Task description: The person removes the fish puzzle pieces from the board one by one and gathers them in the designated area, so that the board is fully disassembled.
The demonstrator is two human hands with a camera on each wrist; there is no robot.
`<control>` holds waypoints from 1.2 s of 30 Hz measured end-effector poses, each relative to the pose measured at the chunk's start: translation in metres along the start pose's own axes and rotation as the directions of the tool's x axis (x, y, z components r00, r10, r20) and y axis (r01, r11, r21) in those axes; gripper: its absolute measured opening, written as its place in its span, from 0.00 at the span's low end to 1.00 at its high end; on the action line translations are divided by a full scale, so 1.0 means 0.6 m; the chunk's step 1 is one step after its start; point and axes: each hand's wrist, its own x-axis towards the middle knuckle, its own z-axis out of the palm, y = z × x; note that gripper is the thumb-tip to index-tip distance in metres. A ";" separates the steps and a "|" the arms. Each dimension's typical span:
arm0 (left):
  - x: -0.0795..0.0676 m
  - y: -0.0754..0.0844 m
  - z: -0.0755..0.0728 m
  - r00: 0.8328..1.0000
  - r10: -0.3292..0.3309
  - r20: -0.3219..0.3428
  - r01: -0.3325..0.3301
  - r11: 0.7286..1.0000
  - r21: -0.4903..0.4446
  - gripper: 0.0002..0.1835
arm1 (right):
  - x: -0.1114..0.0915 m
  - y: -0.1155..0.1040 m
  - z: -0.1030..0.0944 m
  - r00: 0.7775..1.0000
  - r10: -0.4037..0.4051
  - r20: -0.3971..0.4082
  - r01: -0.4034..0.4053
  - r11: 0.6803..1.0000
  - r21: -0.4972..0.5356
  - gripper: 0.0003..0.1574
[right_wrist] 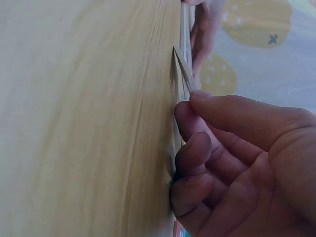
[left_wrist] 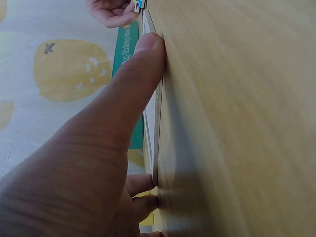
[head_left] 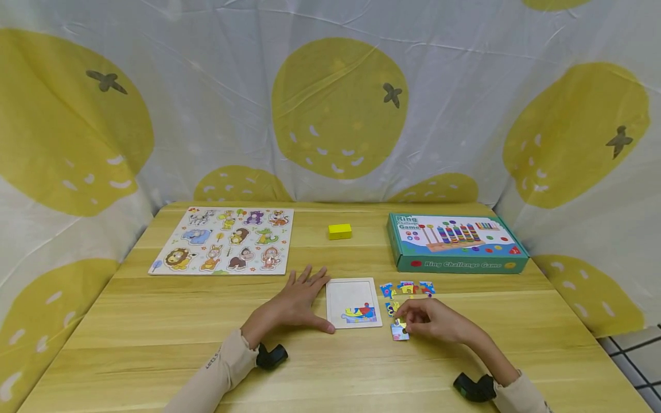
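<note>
My left hand (head_left: 293, 303) rests at the left side of a small square puzzle tray (head_left: 343, 289), fingers spread, thumb at its near corner. In the left wrist view the thumb (left_wrist: 143, 59) lies against the tray's edge. Joined pieces (head_left: 364, 312) with red, yellow and blue print fill the tray's lower right part. Right of the tray, my right hand (head_left: 436, 320) pinches a puzzle piece (head_left: 399, 332) between thumb and fingers. The right wrist view shows this piece (right_wrist: 183, 73) edge-on, tilted, one end near the tabletop. Several loose pieces (head_left: 407, 286) lie beyond that hand, partly hidden by it.
An animal puzzle board (head_left: 219, 244) lies at the back left. A yellow block (head_left: 339, 232) sits behind the tray. The green Ring Challenge Game box (head_left: 459, 266) stands at the back right. A fruit-print curtain (head_left: 217, 115) encloses the wooden table (head_left: 155, 321).
</note>
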 end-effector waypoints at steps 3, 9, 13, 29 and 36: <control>0.000 0.000 0.000 1.000 -0.001 0.001 0.001 1.000 -0.001 0.64 | -0.002 -0.003 0.000 1.000 0.000 0.000 0.000 1.000 0.003 0.12; -0.001 0.000 0.000 1.000 0.001 0.001 -0.001 1.000 -0.004 0.64 | -0.003 -0.007 0.001 1.000 0.013 -0.008 -0.013 1.000 -0.006 0.12; -0.001 -0.001 0.001 1.000 0.004 -0.001 -0.004 1.000 -0.009 0.64 | -0.004 -0.007 0.002 1.000 0.015 -0.014 -0.015 1.000 -0.018 0.11; 0.000 -0.001 0.002 1.000 0.008 -0.003 -0.008 1.000 0.006 0.64 | -0.006 -0.008 0.003 0.999 0.037 -0.026 -0.038 0.999 -0.038 0.12; -0.001 -0.001 0.002 1.000 0.005 -0.006 -0.005 1.000 0.009 0.64 | -0.006 -0.007 0.003 0.999 0.039 -0.029 -0.040 0.998 -0.043 0.13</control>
